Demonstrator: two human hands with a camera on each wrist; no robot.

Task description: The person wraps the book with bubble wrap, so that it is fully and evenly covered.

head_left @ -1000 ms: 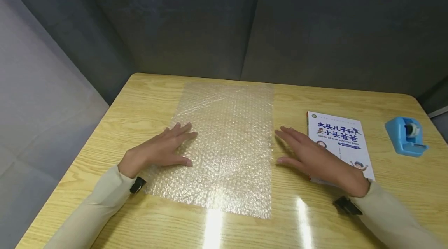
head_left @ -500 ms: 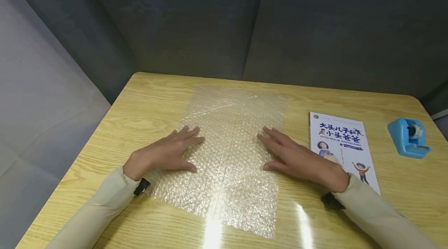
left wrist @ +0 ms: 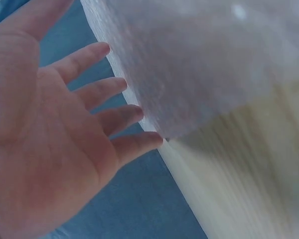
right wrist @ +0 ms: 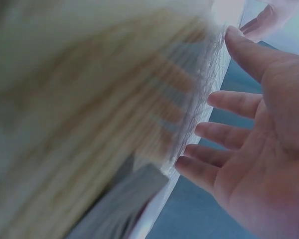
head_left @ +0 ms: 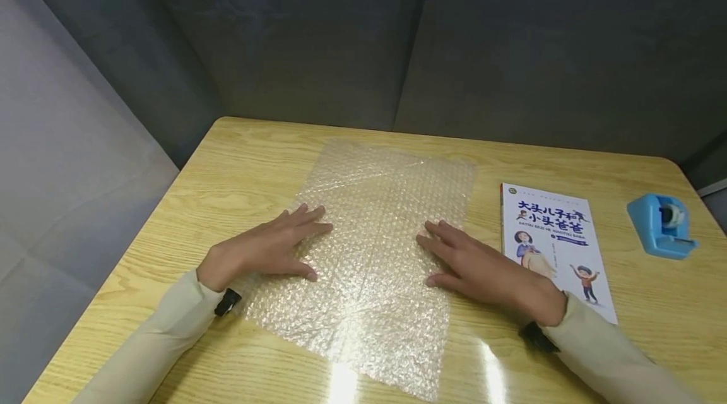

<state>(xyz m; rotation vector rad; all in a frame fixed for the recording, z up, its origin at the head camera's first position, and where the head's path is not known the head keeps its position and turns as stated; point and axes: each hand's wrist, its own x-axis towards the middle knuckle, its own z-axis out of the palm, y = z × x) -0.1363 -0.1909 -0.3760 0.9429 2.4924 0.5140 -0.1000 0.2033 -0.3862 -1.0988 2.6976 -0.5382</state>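
A sheet of clear bubble wrap (head_left: 375, 303) lies on the wooden table, turned slightly askew. My left hand (head_left: 267, 246), fingers spread, rests with its fingertips on the sheet's left side. Over the right side, my right hand (head_left: 483, 265) does the same with its fingers spread and thumb toward me. The left wrist view shows the left fingertips touching the bubble wrap (left wrist: 189, 59) near its corner. In the right wrist view, the right fingertips meet the sheet's edge (right wrist: 202, 84). Neither hand grips anything.
A white children's book (head_left: 559, 246) with a printed cover lies right of the sheet, close to the right forearm. Farther right stands a blue tape dispenser (head_left: 661, 227). Dark curtain (head_left: 307, 38) hangs behind the table's (head_left: 199, 202) far edge.
My right hand has moved left from beside the book onto the bubble wrap. The sheet has turned clockwise, its far end shifting right and its near right corner coming toward me.
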